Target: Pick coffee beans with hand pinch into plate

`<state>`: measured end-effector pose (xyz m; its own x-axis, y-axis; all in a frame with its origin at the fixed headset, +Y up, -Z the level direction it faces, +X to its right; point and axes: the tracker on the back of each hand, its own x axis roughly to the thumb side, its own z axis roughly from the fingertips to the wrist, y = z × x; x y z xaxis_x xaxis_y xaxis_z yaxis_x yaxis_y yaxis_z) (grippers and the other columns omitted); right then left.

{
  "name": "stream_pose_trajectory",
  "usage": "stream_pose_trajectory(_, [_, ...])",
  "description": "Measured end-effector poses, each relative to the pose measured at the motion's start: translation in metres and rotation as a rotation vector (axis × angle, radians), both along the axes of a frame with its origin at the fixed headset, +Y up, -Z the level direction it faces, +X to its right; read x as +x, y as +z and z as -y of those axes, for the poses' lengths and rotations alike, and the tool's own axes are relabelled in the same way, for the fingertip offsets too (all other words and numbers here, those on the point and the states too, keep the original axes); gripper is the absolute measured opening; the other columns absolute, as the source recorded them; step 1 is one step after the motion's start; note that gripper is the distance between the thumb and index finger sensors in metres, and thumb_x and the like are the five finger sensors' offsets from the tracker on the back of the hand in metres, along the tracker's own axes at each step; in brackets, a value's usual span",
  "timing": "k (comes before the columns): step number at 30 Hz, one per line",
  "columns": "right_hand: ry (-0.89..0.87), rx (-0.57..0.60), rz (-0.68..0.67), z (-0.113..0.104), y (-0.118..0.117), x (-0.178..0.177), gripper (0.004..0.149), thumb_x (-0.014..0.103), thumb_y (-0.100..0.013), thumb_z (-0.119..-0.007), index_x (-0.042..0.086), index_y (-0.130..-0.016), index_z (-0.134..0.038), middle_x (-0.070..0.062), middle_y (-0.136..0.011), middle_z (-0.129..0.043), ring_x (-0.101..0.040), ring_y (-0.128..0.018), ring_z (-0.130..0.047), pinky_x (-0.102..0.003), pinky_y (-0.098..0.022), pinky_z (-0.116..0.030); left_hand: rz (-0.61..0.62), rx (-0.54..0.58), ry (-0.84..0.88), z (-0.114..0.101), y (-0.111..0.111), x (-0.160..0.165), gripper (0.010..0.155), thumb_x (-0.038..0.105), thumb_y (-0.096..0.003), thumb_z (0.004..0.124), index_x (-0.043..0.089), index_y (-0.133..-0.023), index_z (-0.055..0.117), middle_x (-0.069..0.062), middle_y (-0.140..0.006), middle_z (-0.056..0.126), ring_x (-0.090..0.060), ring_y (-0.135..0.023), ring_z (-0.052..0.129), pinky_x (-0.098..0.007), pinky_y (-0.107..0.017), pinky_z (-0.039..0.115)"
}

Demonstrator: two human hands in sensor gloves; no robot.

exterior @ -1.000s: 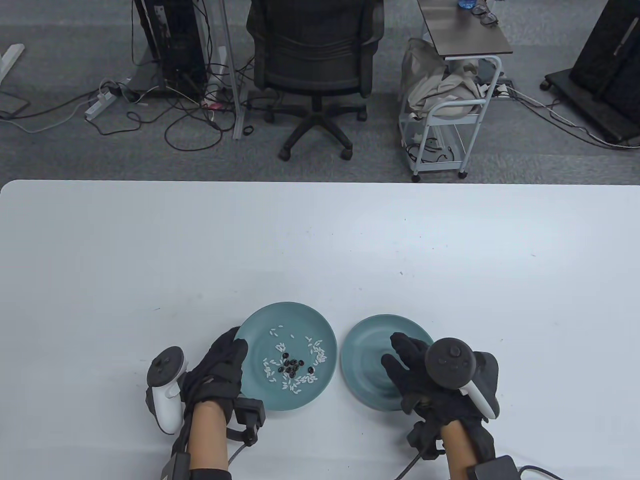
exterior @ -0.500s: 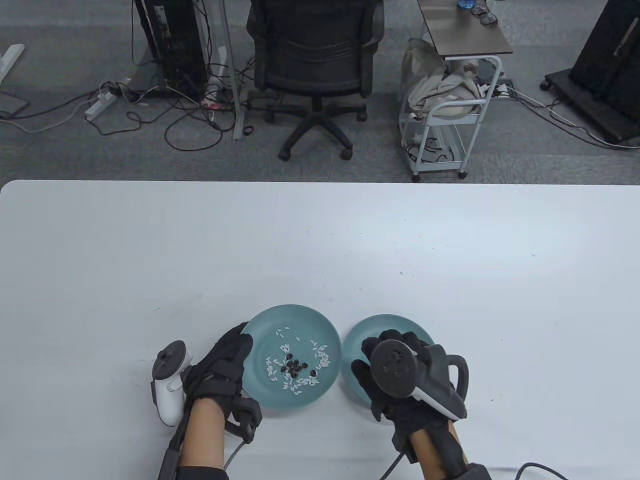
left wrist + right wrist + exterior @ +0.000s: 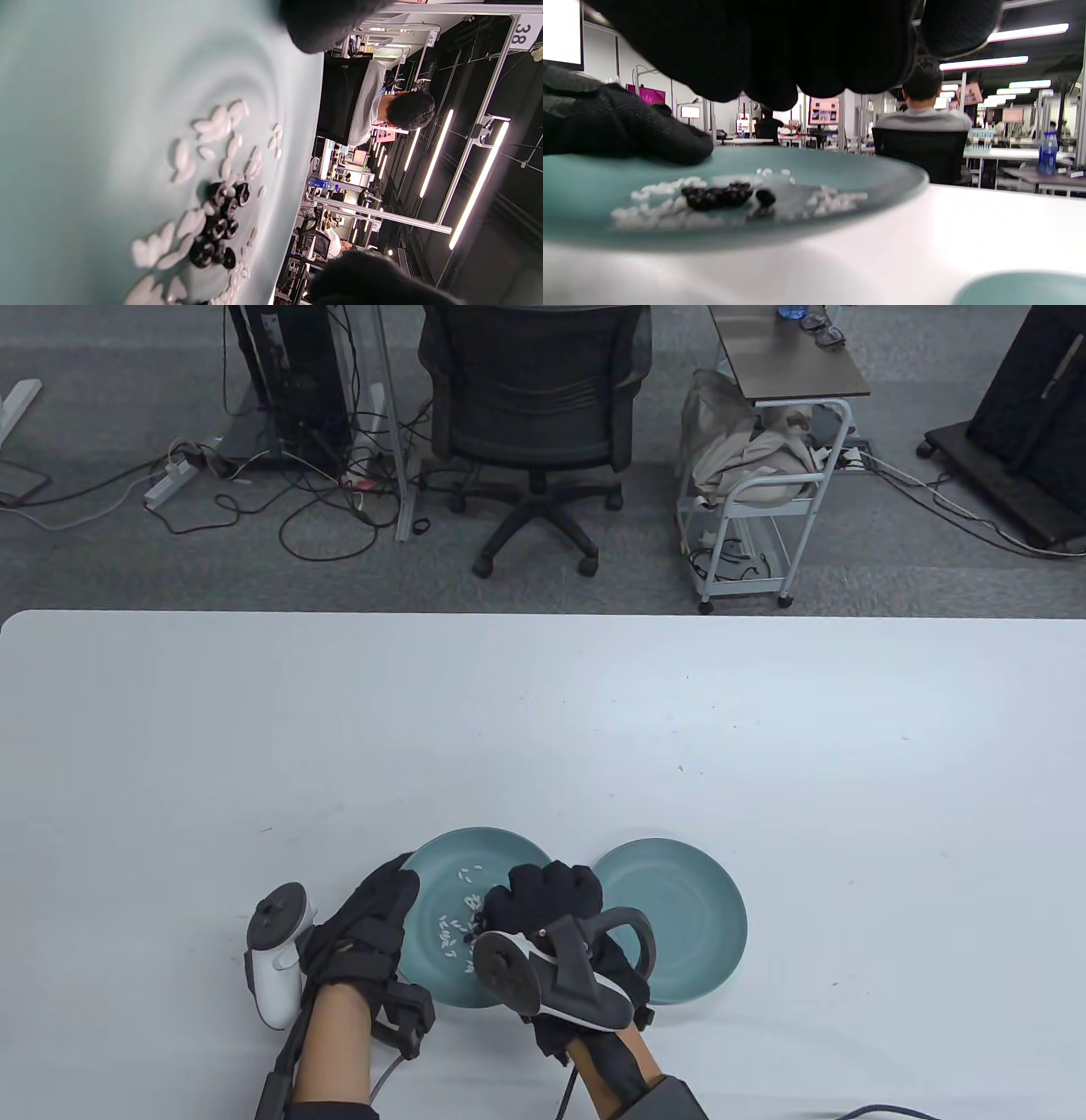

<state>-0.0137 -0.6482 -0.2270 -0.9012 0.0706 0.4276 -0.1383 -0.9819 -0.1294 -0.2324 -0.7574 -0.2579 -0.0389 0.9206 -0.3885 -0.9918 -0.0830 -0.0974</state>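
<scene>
The left teal plate holds white rice grains and several dark coffee beans; the beans also show in the left wrist view. My right hand hangs over this plate with its fingers curled downward. In the right wrist view its fingertips hover just above the beans, with nothing between them. It hides the beans in the table view. My left hand rests on the left rim of that plate, fingers stretched out. The right teal plate is empty.
The two plates sit side by side near the table's front edge. The empty plate's rim shows at the bottom right of the right wrist view. An office chair and a cart stand beyond the table's far edge.
My right hand has moved left from above the empty plate to above the plate with beans and rice, curling its fingers down. My left hand has stayed on the rim.
</scene>
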Motion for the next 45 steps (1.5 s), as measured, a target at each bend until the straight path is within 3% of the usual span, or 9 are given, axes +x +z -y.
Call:
stream_pose_trajectory(3, [0.019,-0.059,0.019,0.004,-0.001,0.001,0.042,0.041,-0.05,-0.08,0.021,-0.088,-0.082,-0.011,-0.094,-0.074,-0.038,-0.078,-0.078,-0.063,-0.066,-0.063,0.01,0.006,-0.011,-0.002,0.0,0.0,0.051,0.033,-0.0687,0.066,0.016,-0.116,0.058,-0.019,-0.092,0.092,-0.031,-0.068,0.104,-0.045,-0.045,0.093])
stream_pose_trajectory(20, [0.174,-0.057,0.055,0.025,-0.002,-0.014,0.037,0.04,-0.05,-0.081,0.025,-0.083,-0.084,-0.011,-0.095,-0.072,-0.038,-0.078,-0.078,-0.063,-0.066,-0.063,0.034,-0.016,0.024,0.001,0.001,0.002,0.051,0.034,-0.0687,0.067,0.013,-0.115,0.06,-0.02,-0.09,0.092,-0.032,-0.066,0.104,-0.045,-0.044,0.093])
stream_pose_trajectory(32, [0.095,-0.251,0.064,0.028,-0.006,-0.008,0.041,0.035,-0.05,-0.08,0.014,-0.085,-0.079,-0.012,-0.096,-0.069,-0.04,-0.08,-0.075,-0.065,-0.067,-0.059,0.09,-0.035,0.05,0.004,0.001,0.004,0.051,0.033,-0.0685,0.067,0.014,-0.115,0.061,-0.021,-0.088,0.091,-0.034,-0.064,0.104,-0.046,-0.043,0.093])
stream_pose_trajectory(42, [0.126,-0.266,0.039,0.029,-0.005,-0.013,0.041,0.036,-0.05,-0.08,0.014,-0.085,-0.079,-0.012,-0.096,-0.07,-0.04,-0.081,-0.075,-0.067,-0.068,-0.057,0.125,-0.037,0.046,0.005,-0.002,0.003,0.051,0.033,-0.0686,0.068,0.013,-0.115,0.061,-0.022,-0.087,0.091,-0.035,-0.064,0.103,-0.046,-0.043,0.092])
stream_pose_trajectory(45, [0.044,-0.187,0.005,0.027,-0.006,-0.007,0.04,0.037,-0.048,-0.082,0.014,-0.081,-0.081,-0.011,-0.093,-0.073,-0.039,-0.078,-0.077,-0.067,-0.068,-0.058,0.114,-0.034,0.059,0.004,-0.002,0.003,0.051,0.033,-0.0689,0.066,0.013,-0.115,0.059,-0.021,-0.088,0.091,-0.033,-0.064,0.103,-0.045,-0.043,0.093])
